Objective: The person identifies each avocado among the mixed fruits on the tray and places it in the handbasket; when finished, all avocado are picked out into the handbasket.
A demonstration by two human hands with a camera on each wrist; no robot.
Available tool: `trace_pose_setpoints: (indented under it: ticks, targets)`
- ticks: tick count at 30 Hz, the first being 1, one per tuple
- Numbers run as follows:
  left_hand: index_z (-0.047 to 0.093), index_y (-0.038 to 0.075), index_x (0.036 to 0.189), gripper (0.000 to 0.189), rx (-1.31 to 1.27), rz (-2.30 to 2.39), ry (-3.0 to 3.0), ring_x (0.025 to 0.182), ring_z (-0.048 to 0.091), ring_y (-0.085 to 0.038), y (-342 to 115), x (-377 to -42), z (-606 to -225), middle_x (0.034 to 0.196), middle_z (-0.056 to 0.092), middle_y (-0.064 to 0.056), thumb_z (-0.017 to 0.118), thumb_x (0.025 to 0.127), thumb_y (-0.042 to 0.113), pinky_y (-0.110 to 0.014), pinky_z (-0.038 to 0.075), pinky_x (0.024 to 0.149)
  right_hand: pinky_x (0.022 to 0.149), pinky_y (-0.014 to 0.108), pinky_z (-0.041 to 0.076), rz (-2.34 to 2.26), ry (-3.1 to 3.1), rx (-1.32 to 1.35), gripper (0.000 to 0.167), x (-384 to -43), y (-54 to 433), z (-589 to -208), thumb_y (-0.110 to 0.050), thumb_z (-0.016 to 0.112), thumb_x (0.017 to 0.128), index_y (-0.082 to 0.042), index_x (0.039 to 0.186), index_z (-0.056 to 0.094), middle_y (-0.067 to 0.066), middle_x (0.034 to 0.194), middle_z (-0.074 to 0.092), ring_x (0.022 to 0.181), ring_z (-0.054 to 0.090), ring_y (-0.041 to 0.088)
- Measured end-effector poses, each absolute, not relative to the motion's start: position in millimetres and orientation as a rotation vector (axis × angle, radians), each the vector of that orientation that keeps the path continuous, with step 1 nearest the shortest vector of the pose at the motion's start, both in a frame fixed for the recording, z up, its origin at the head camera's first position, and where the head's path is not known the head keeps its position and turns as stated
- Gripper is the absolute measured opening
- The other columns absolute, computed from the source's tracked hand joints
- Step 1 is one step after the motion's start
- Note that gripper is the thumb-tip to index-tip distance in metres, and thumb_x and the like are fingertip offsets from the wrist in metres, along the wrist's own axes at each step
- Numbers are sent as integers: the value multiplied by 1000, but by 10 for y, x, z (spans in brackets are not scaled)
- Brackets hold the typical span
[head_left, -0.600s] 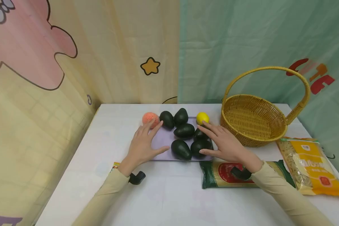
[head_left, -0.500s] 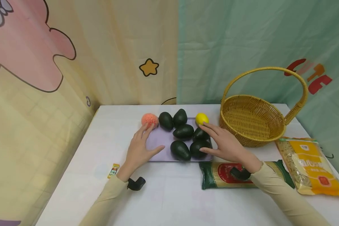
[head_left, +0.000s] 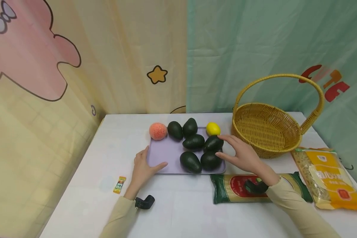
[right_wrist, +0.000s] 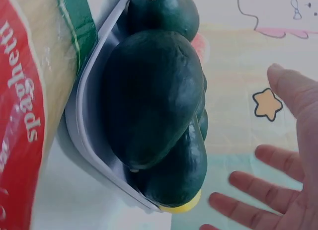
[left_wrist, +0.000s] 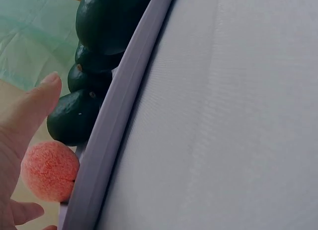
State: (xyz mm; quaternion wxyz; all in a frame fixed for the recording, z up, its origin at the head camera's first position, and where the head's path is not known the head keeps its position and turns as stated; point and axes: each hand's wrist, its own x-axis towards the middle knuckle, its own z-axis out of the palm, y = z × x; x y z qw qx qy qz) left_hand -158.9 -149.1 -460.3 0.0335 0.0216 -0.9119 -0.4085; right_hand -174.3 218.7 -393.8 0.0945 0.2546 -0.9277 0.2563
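A pale purple tray [head_left: 163, 155] holds several dark green avocados [head_left: 190, 162], with a pink-orange peach [head_left: 158, 131] at its back left corner and a yellow lemon [head_left: 213, 129] at the back right. My left hand [head_left: 142, 170] is spread at the tray's left edge, its thumb over the front left part. Beside the right-hand avocados, my right hand [head_left: 242, 155] has its thumb and fingers apart, with fingertips close to the avocado [head_left: 213, 143] below the lemon. In the right wrist view its fingers [right_wrist: 258, 190] are spread and hold nothing.
A wicker basket [head_left: 266, 148] with a tall handle stands at the back right. A spaghetti packet [head_left: 232, 188] lies under my right wrist, and a yellow-and-clear food bag [head_left: 330, 178] lies farther right. One small wrapped packet [head_left: 119, 184] is left of my left wrist.
My left hand has drawn back from beside the peach toward the tray's front left. My right hand has shifted slightly right, away from the lemon, uncovering the avocado below it.
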Motion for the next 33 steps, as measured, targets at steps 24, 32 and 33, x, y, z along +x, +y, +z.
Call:
trace_pose_setpoints:
  ticks: [24,32,33]
  targets:
    - [21,3,150,123,-110,-1121,-2845,119,32,-35,-1605,-1612,-4778,133,32,-21,86,59,53,-48,33,97,76,43,48,1233,-2878,750,38,-1916,2217,-4120,-32,70,87,-8,115,61,10,109,57,90,56,22]
    - [24,1,149,122,-106,-1098,-2827,116,35,-35,-1614,-1597,-4769,130,34,-22,87,57,52,-48,34,95,76,37,47,1269,-2977,692,44,-1932,2156,-4147,-38,73,83,-6,109,60,9,106,58,91,55,24]
    - [25,1,149,122,-106,-1094,-2828,116,35,-35,-1614,-1593,-4774,130,35,-22,87,57,53,-48,34,95,76,37,47,1266,-2990,676,45,-1927,2147,-4151,-40,74,82,-6,108,60,8,106,59,90,56,24]
